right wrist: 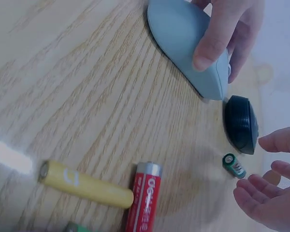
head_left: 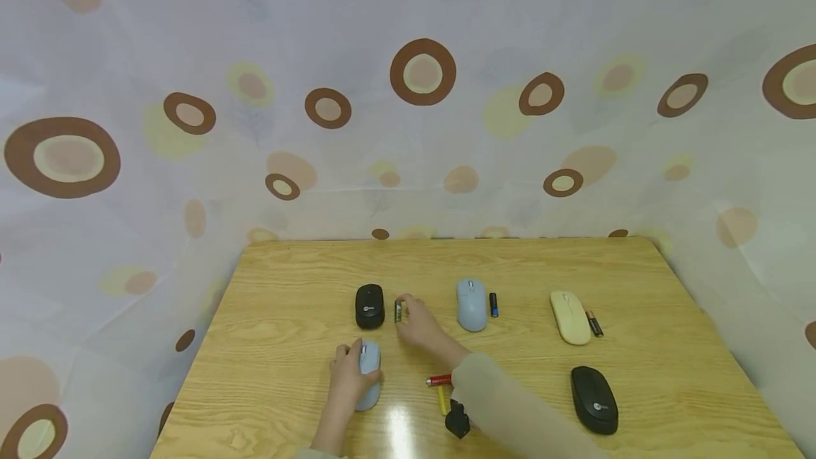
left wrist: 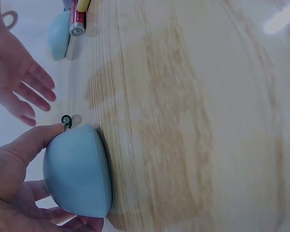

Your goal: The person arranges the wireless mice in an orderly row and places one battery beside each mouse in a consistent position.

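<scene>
My left hand (head_left: 346, 377) grips a light blue computer mouse (head_left: 367, 397) by its sides, and the mouse sits on the wooden table. Beyond it, a small green battery (head_left: 398, 311) lies beside a black mouse (head_left: 370, 306). Around this battery hovers my right hand (head_left: 421, 323), thumb and fingers spread. The right wrist view shows the battery (right wrist: 234, 166) on the wood, its printed side partly visible, close to the fingertips (right wrist: 241, 186). Nothing is held in that hand.
A red battery (head_left: 438, 380) and a yellow battery (head_left: 443, 400) lie near my right forearm. Farther right are another blue mouse (head_left: 472, 307) with a dark blue battery (head_left: 494, 304), a cream mouse (head_left: 570, 317) with a black-and-copper battery (head_left: 594, 323), and a black mouse (head_left: 595, 400).
</scene>
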Demonstrator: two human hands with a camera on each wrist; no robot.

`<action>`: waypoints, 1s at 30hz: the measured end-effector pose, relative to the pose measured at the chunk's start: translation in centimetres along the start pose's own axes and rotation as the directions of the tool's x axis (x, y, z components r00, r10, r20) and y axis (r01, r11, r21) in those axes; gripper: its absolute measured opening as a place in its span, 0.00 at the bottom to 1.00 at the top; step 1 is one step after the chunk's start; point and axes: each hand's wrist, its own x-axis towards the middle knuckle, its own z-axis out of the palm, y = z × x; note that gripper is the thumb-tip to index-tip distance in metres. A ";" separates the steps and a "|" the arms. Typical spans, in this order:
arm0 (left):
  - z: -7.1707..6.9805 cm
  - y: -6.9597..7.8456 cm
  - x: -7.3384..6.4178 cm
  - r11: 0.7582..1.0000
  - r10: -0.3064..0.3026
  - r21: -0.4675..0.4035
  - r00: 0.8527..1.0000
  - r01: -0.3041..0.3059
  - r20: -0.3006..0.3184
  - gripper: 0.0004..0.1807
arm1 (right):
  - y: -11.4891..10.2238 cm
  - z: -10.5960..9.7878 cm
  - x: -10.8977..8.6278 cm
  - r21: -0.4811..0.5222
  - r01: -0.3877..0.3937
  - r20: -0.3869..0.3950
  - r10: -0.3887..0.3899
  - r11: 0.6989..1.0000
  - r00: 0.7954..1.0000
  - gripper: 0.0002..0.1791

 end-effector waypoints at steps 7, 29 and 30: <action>0.0 -0.1 0.1 1.000 -0.013 0.008 1.000 0.013 0.006 0.40 | 0.5 -1.2 -1.6 -0.076 -0.010 0.046 0.013 0.997 0.999 0.26; 0.1 -0.1 0.1 1.000 -0.016 0.004 1.000 0.016 0.012 0.40 | 1.5 -2.7 -8.5 -0.351 0.289 0.339 -0.167 0.891 0.926 0.11; 0.1 -0.1 0.1 1.000 -0.014 0.004 1.000 0.014 0.011 0.40 | 1.6 -2.6 -8.7 -0.353 0.297 0.340 -0.174 0.887 0.924 0.11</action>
